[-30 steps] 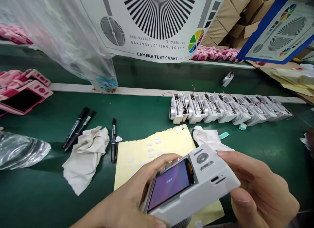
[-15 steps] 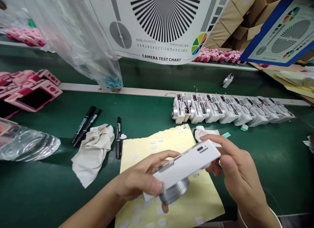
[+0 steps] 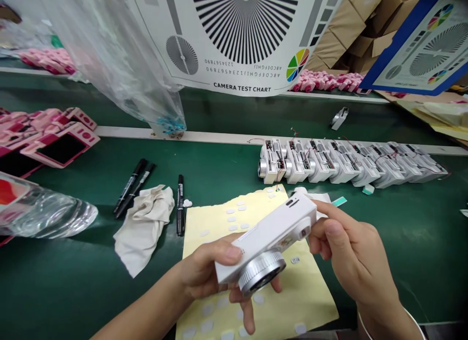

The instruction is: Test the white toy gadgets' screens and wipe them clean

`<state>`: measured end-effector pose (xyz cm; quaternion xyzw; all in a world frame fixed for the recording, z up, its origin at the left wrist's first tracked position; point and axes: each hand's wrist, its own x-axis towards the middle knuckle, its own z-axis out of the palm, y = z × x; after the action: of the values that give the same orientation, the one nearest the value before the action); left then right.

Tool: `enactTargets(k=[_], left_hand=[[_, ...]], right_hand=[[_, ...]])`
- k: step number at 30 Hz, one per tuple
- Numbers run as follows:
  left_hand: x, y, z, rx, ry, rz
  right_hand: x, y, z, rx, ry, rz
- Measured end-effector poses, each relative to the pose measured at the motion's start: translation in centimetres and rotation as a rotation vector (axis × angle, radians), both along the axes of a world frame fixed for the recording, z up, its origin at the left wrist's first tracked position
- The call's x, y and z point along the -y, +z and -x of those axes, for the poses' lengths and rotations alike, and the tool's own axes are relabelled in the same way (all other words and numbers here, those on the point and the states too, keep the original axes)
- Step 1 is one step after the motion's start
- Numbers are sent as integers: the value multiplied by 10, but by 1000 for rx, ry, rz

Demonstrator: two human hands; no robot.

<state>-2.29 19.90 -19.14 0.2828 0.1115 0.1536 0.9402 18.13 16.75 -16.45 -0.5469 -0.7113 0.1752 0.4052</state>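
A white camera [image 3: 272, 232] with a silver lens ring is tilted above a yellow sheet [image 3: 314, 286] dotted with small pale stickers. Its lens points down toward me. My left hand [image 3: 215, 267] grips the camera's left end, thumb on the white casing and fingers beneath. At the other end, my right hand [image 3: 351, 252] has its fingers curled against the camera's right edge.
White camera bodies with loose wires [image 3: 318, 162] stand in a row behind. Black markers [image 3: 180, 206], a crumpled cloth [image 3: 146, 228] and a clear bottle [image 3: 54, 213] lie left, near pink cameras [image 3: 62, 145]. A test chart [image 3: 241, 42] hangs above.
The camera has turned in my hands, so its lens and front now show more. My left fingers have spread out beneath it.
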Motion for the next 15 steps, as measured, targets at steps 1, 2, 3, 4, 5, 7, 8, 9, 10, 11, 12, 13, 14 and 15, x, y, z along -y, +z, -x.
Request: enactTargets(k=[1,2,3,4,5,7,8,9,10,11,12,13,14,15], left_hand=[[0,0,0,3,0,0],[0,1,1,0,6,-8],[0,1,1,-9,18,-25],[0,1,1,-20,38,-50],[0,1,1,-26,64,-78],[0,-1,-1,11,105,-119],[1,-3,-3,53,129,-126],[2,-5,-5,105,161,-128],[3,-8,-8,143,208,-130],[5,-11,-10,155,272,-144],[7,-13,-11,141,343,-175],[9,-16,-12,99,410,-216],[10,-17,-12,58,463,-276],[11,-19,-12,16,494,-349]], right_hand=[[0,0,0,5,-3,3],[0,0,-1,11,-6,10],[0,-1,-1,16,-6,18],[1,-1,-2,15,2,22],[1,-1,-3,5,12,25],[4,-2,-4,-60,38,15],[6,-3,-4,-108,55,2],[8,-5,-4,-153,79,-14],[9,-7,-3,-190,105,-42],[11,-9,-1,-203,132,-74],[11,-12,3,-184,162,-105],[12,-15,7,-139,187,-136],[11,-18,11,-79,211,-161],[11,-21,17,-14,239,-178]])
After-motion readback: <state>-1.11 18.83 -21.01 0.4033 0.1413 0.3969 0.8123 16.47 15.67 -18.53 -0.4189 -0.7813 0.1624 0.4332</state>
